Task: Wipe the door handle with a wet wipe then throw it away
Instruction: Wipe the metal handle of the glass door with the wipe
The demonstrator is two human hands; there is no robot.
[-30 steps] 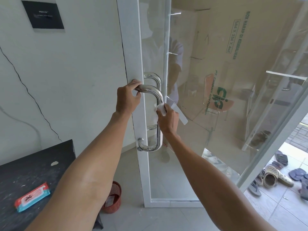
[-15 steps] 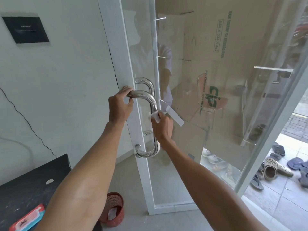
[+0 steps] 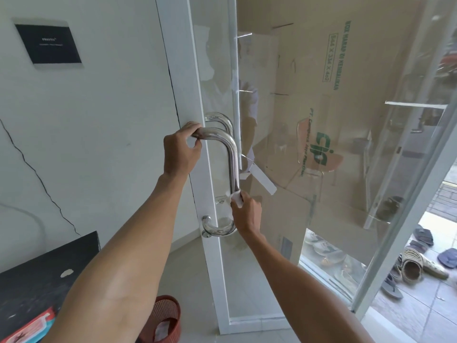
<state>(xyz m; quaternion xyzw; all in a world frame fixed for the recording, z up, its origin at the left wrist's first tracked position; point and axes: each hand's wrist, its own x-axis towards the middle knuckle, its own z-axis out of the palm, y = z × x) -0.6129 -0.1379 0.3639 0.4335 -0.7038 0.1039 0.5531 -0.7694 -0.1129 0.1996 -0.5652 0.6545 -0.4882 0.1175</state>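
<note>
A shiny steel D-shaped door handle (image 3: pixel 233 157) is fixed to the white frame of a glass door (image 3: pixel 247 280). My left hand (image 3: pixel 181 151) grips the top horizontal bar of the handle, next to the frame. My right hand (image 3: pixel 247 214) is wrapped around the lower part of the vertical bar, holding a white wet wipe (image 3: pixel 235 198) pressed against the steel. A second handle shows behind the glass on the far side.
A red mesh waste basket (image 3: pixel 164 318) stands on the floor below the handle, left of the door. A pack of wipes (image 3: pixel 32 329) lies on the black table (image 3: pixel 37 273) at lower left. Sandals (image 3: pixel 418 266) lie outside at right.
My right hand with the wipe has slid down the vertical bar, from near the upper bend to its lower part. My left hand stays on the top bar.
</note>
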